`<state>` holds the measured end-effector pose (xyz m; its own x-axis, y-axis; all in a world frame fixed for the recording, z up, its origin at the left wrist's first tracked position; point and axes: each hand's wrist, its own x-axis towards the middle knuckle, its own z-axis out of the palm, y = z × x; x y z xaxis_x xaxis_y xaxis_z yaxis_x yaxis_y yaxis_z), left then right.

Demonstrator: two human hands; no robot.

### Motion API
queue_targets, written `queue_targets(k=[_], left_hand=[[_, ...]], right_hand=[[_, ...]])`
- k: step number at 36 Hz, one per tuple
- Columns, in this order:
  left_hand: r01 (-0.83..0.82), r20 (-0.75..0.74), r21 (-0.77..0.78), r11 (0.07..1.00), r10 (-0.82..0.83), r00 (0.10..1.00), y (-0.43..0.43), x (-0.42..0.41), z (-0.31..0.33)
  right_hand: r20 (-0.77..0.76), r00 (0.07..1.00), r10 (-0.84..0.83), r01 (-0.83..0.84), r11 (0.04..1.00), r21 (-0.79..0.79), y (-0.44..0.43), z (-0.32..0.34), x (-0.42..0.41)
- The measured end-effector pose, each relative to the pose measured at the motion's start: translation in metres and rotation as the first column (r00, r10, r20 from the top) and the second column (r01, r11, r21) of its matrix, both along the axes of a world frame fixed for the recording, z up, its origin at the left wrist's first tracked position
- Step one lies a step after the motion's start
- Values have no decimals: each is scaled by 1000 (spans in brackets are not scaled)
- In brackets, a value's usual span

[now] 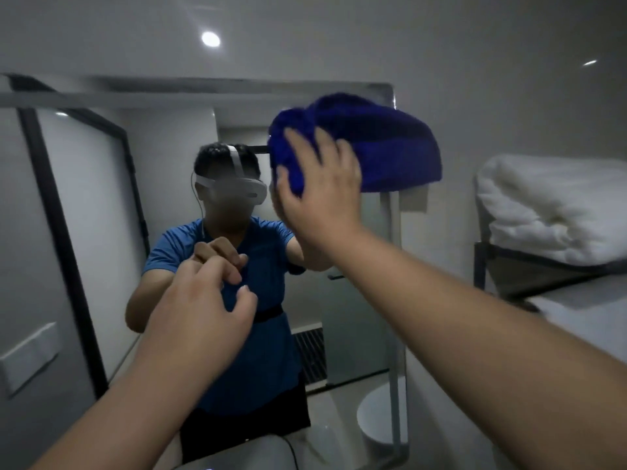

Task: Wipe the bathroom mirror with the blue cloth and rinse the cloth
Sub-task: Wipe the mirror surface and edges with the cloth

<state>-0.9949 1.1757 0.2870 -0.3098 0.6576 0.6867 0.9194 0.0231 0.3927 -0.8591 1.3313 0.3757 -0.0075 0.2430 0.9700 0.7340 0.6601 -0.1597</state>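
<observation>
– One blue cloth [380, 144] is seen; where is it placed?
– It is bunched up and pressed against the upper right part of the mirror [163, 171], close under its top edge.
– By what is it kept there?
– It is covered by the right hand [322, 198], whose fingers [298, 147] are spread and laid fairly straight over it. That spot is blurred, so the thumb's place cannot be told.
– And the left hand?
– The left hand [203, 310] is raised lower and to the left, well apart from the cloth. Its fingers are loosely curled and nothing is held in it. Whether the glass is touched cannot be told.
– What is shown around the hands?
– A person [261, 334] in a blue shirt and a white headset [234, 191] is reflected in the mirror. White towels [549, 212] are stacked on a rack [529, 269] to the right. A round ceiling light [210, 39] is lit above, and a pale switch plate [29, 354] is fixed to the wall on the left.
</observation>
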Motion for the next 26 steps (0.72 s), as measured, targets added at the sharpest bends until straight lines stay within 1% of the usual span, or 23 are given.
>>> queue_targets(k=[2, 4, 7, 9, 11, 14, 16, 18, 20, 22, 24, 26], left_hand=[[-4, 8, 7, 1000, 4, 1000, -4, -11, -4], [-10, 18, -3, 1000, 10, 1000, -4, -23, -11], [-5, 50, -38, 999, 7, 999, -4, -40, -21], [-24, 77, -67, 997, 29, 997, -5, -50, -28], [-9, 110, -87, 996, 19, 994, -9, -58, -35], [28, 173, -129, 991, -5, 985, -23, -78, -45], [19, 177, -134, 991, 6, 984, -33, -97, -48], [-17, 172, -91, 996, 32, 985, -43, -118, -47], [-44, 179, -29, 999, 48, 983, -50, -138, -42], [-56, 203, 11, 998, 53, 978, -57, -152, -34], [-62, 220, 52, 997, 50, 974, -64, -166, -26], [-68, 256, 113, 991, 37, 966, -70, -178, -17]], right_hand=[[148, 989, 27, -34, 998, 47, -11, -41, -25], [233, 969, 81, -96, 994, 52, -21, -88, -43], [303, 932, 200, -189, 980, -65, -30, -163, -61], [335, 869, 364, -320, 930, -180, -27, -212, -63], [397, 796, 457, -400, 889, -221, -22, -249, -52], [567, 716, 408, -403, 904, -141, -12, -256, -18], [600, 686, 412, -435, 893, -116, -1, -237, -1], [554, 726, 408, -441, 894, -81, 11, -201, 1], [447, 800, 400, -435, 900, -27, 16, -149, -6], [278, 877, 391, -415, 909, 28, 10, -82, -18], [63, 938, 341, -344, 937, 62, 0, -19, -36], [-122, 950, 288, -279, 957, 84, -13, 26, -59]])
